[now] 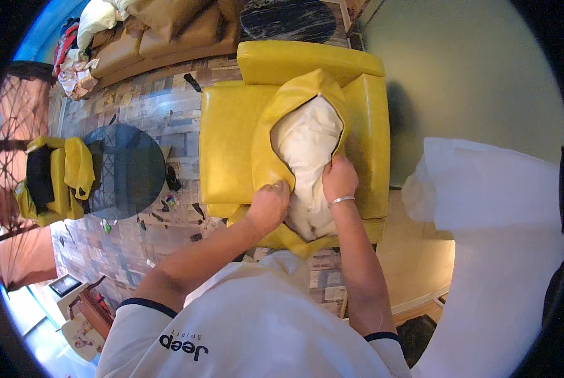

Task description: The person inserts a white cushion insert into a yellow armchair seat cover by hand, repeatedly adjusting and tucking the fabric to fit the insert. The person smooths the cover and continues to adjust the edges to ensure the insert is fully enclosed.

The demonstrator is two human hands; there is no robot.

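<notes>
A yellow leather-look cushion cover (269,141) lies on a yellow armchair (230,141), its long opening gaping upward. Inside the gap shows a white cushion insert (310,137), wrinkled and narrower toward me. My left hand (269,205) pinches the left edge of the opening, about halfway along. The right edge is gripped by my right hand (340,179), whose knuckles press against the white insert. A silver bracelet (342,201) circles my right wrist. The insert's underside is hidden by the cover.
A brown sofa (121,54) with clothes stands at the far left. Beyond the armchair is a dark marbled round table (287,20). A round glass table (126,171) and another yellow chair (57,182) stand left. Dark items litter the patterned floor (135,241). White sheeting (494,189) hangs right.
</notes>
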